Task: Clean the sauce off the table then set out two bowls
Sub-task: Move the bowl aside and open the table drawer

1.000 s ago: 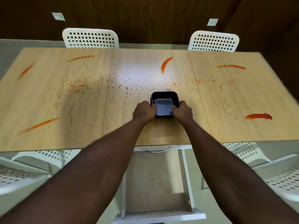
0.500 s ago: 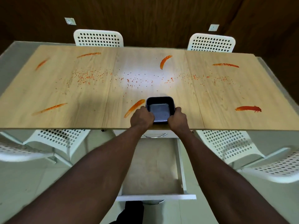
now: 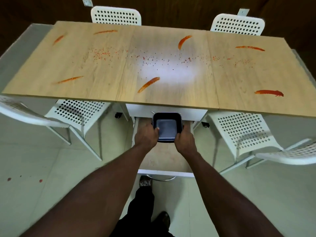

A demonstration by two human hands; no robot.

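A dark square bowl [image 3: 166, 127] is held over the open drawer [image 3: 164, 156], just below the table's front edge. My left hand [image 3: 146, 136] grips its left rim, thumb inside. My right hand [image 3: 185, 140] grips its right rim. Whether it is one bowl or a stack, I cannot tell. The wooden table [image 3: 171, 93] carries several orange-red sauce streaks, such as one near the front middle [image 3: 148, 84] and one at the right [image 3: 268, 92]. A band of red specks [image 3: 145, 57] runs across the table's middle.
White perforated chairs stand at the front left [image 3: 75, 113], front right [image 3: 239, 130], back left [image 3: 116, 16] and back right [image 3: 237, 24]. Red drops [image 3: 40, 180] mark the floor at the left. My feet [image 3: 145, 183] are below the drawer front.
Both hands have pulled the bowl off the table's front middle and down over the open drawer. A sauce streak the arms hid is uncovered. The view has backed away from the table.
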